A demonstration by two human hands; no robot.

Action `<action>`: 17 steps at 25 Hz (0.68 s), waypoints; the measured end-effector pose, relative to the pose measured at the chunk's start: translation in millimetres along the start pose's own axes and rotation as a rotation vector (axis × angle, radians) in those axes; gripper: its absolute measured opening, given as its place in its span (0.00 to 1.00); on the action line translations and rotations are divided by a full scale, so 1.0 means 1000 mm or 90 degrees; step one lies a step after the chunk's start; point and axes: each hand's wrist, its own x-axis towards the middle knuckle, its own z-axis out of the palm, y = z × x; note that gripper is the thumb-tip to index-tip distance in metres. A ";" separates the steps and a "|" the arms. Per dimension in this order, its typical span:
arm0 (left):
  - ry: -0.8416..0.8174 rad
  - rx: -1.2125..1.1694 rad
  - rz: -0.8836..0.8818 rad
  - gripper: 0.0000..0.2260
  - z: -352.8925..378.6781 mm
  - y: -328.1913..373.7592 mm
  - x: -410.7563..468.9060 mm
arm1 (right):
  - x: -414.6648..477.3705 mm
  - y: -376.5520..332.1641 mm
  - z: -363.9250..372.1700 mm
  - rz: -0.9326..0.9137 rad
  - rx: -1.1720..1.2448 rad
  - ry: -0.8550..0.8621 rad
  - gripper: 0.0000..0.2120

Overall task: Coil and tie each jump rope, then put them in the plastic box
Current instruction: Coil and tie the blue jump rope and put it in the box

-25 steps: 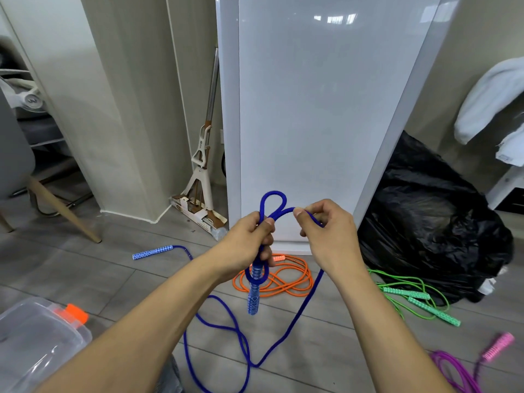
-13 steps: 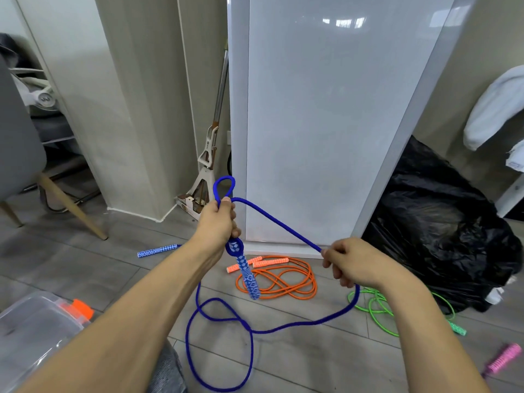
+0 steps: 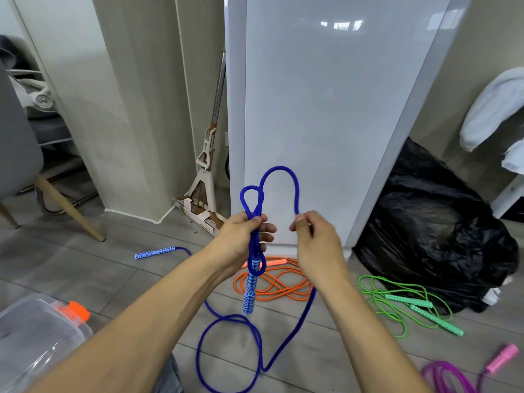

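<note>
My left hand [image 3: 243,235] grips a bundle of the blue jump rope [image 3: 295,191], with a small loop sticking up above the fist and one patterned blue handle [image 3: 250,290] hanging below it. My right hand [image 3: 313,236] pinches the same rope a little to the right, and a taller loop arches between the two hands. The remaining blue rope trails in a loop on the floor toward its second handle [image 3: 154,252]. Lying loose on the floor are an orange rope [image 3: 279,287], a green rope [image 3: 408,304] and a pink-handled purple rope [image 3: 453,375]. The clear plastic box [image 3: 37,341] sits at the bottom left.
A white cabinet panel [image 3: 326,123] stands straight ahead. A full black rubbish bag [image 3: 431,231] lies to its right. A mop [image 3: 207,177] leans in the corner to the left, and a chair leg [image 3: 68,211] reaches the floor at far left.
My right hand came up from low on the right and back toward my left hand, bringing a new, taller loop of blue rope. My left hand kept its grip on the bundle.
</note>
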 end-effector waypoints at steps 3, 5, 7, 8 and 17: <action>-0.002 -0.003 0.010 0.07 0.003 -0.002 -0.005 | -0.010 -0.003 0.014 0.019 -0.101 -0.110 0.11; 0.004 -0.013 0.008 0.07 0.004 -0.005 -0.007 | -0.014 -0.002 0.017 0.006 -0.158 -0.137 0.11; 0.005 0.032 0.016 0.08 0.007 -0.009 -0.007 | -0.015 0.000 0.017 -0.034 -0.217 -0.142 0.13; 0.001 0.061 0.023 0.08 0.008 -0.013 -0.006 | -0.015 0.002 0.017 -0.055 -0.240 -0.148 0.13; 0.050 0.187 0.094 0.08 0.005 -0.012 -0.001 | -0.017 0.003 0.018 -0.123 -0.228 -0.166 0.12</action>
